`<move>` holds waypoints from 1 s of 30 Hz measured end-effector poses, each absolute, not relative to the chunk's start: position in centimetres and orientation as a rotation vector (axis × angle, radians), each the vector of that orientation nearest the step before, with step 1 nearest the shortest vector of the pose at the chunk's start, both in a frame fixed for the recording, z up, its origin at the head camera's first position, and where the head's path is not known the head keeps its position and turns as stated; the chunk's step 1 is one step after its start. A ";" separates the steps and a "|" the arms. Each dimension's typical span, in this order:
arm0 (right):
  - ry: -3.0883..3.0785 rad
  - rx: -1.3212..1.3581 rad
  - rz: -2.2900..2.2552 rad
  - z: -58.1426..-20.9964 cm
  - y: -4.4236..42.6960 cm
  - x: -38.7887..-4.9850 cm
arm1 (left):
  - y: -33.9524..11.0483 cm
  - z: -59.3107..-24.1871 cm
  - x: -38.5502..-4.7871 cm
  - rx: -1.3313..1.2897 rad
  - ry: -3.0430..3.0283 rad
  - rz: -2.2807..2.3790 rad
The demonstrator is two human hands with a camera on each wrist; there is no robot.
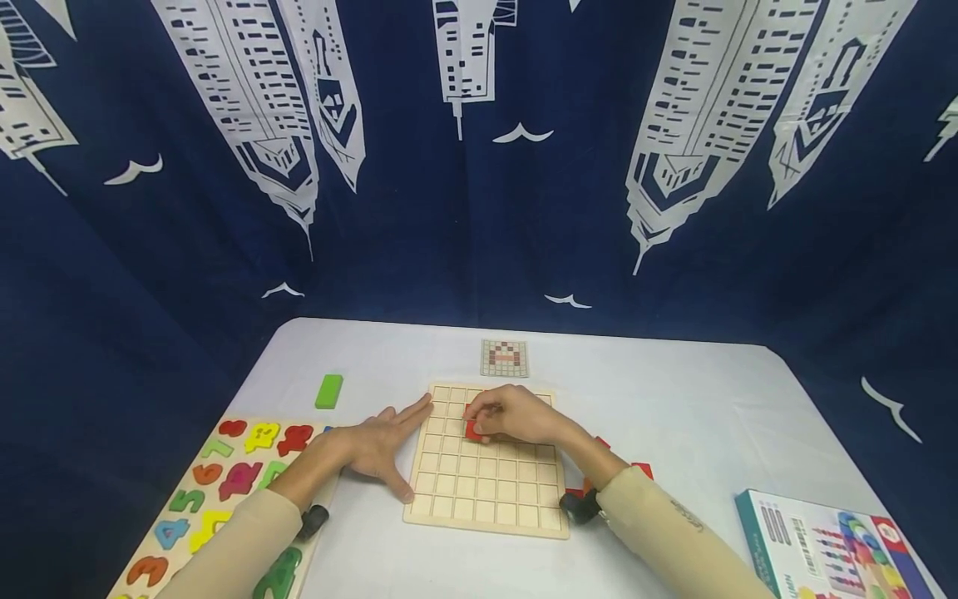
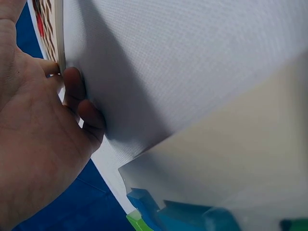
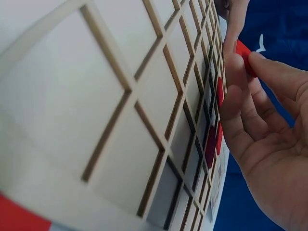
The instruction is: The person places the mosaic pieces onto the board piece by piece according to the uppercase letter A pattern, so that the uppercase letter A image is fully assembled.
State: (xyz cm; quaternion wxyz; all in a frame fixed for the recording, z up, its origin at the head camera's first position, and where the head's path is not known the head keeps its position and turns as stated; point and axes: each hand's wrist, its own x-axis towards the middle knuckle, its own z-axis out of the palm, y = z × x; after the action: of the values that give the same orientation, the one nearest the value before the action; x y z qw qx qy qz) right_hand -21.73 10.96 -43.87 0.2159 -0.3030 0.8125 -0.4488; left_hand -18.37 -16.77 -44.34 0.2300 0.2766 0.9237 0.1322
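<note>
A wooden grid board lies on the white table; in the right wrist view several red pieces sit in its far cells. My right hand is over the board's upper part and pinches a red piece between thumb and finger, as the right wrist view shows. Fingers and thumb spread, my left hand touches the board's left edge and holds nothing. The left wrist view shows that hand beside the board's edge. In the head view my right hand hides some cells.
Beyond the board lies a small pattern card. A green block is at the back left, above a puzzle board with colourful numbers. Red pieces lie partly under my right forearm. A box stands at the front right.
</note>
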 end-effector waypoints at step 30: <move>2.611 -0.849 -1.051 -44.9 7.4 -21.8 | -16.9 -44.5 -18.4 0.778 2.544 0.353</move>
State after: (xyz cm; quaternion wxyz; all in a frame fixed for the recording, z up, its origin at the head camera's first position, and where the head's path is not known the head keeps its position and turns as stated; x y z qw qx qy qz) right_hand -21.75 7.41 -44.89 0.1007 -0.2873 0.8836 -0.3558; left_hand -18.38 -16.90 -44.47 0.2269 0.2822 0.9233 0.1281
